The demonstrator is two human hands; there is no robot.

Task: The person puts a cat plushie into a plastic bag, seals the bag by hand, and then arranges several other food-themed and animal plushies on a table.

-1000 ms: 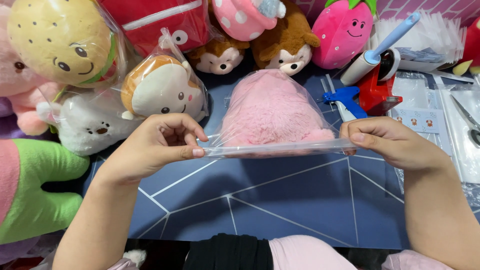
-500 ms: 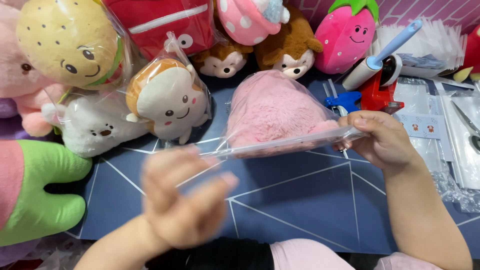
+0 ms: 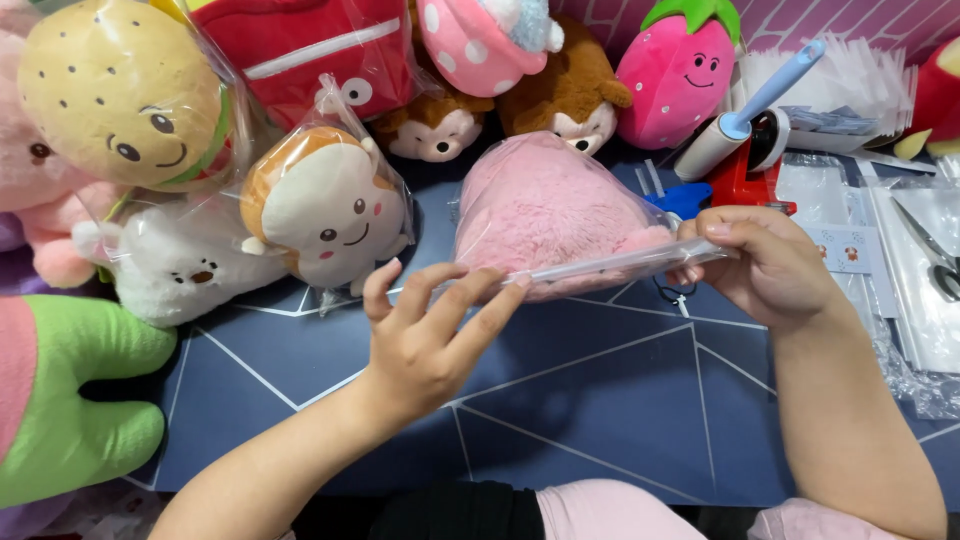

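A pink fluffy plush (image 3: 545, 205) lies inside a clear plastic bag (image 3: 600, 268) on the dark blue mat (image 3: 600, 400). My right hand (image 3: 765, 265) pinches the bag's sealed edge at its right end. My left hand (image 3: 435, 335) is spread, its fingertips resting on the left part of that same edge, pressing rather than gripping.
Bagged plush toys crowd the back and left: a burger-faced one (image 3: 120, 95), a bread-shaped one (image 3: 325, 205), a white one (image 3: 185, 265), brown monkeys (image 3: 570, 95), a pink strawberry (image 3: 680, 65), a green limb (image 3: 70, 400). A lint roller (image 3: 745, 115), empty bags (image 3: 920, 290) and scissors (image 3: 935, 255) lie right.
My left hand let go of the bag's left end, dropped away, then came back up with spread fingers onto the bag's edge. My right hand kept its hold and lifted its end slightly.
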